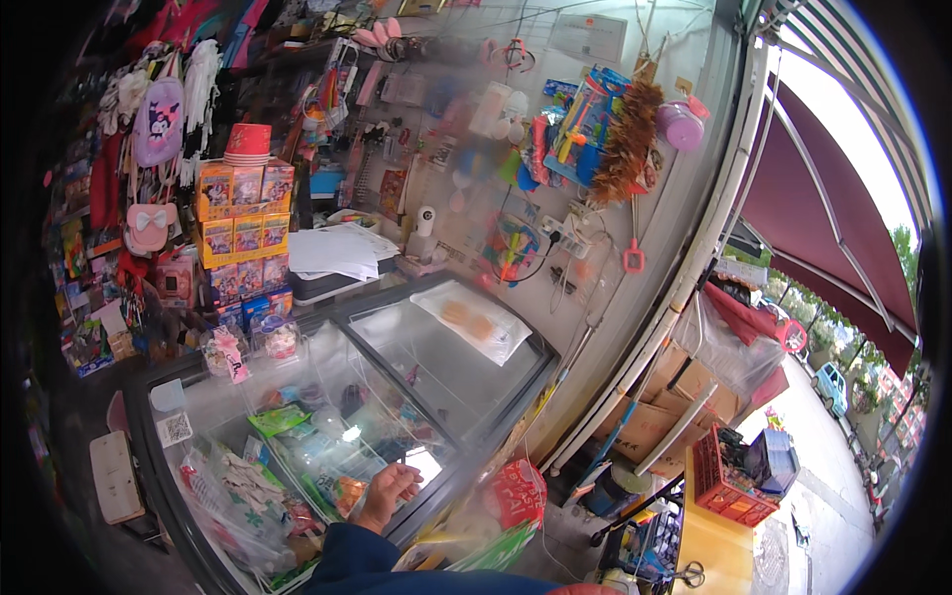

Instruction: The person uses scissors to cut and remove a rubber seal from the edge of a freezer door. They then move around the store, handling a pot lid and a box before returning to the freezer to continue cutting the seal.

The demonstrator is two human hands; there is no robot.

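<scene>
My left hand [387,498], at the end of a dark blue sleeve [347,557], is over the near side of a chest freezer [164,496]. Its fingers are curled together close to the glass top; what they hold, if anything, I cannot make out. Beneath the glass lie packaged goods in bags, among them a green packet [279,420]. A bright pale rectangle [421,466] shows on the glass beside the fingers. Only a sliver of what looks like my right hand [585,590] shows at the lower edge, its fingers hidden.
Stacked toy boxes [245,213] and papers [337,253] stand beyond the freezer. A red bag [518,493] is right of it. By the doorway, a red crate [729,481] and scissors [689,573] rest on a wooden table [709,555]. Toys hang along the wall.
</scene>
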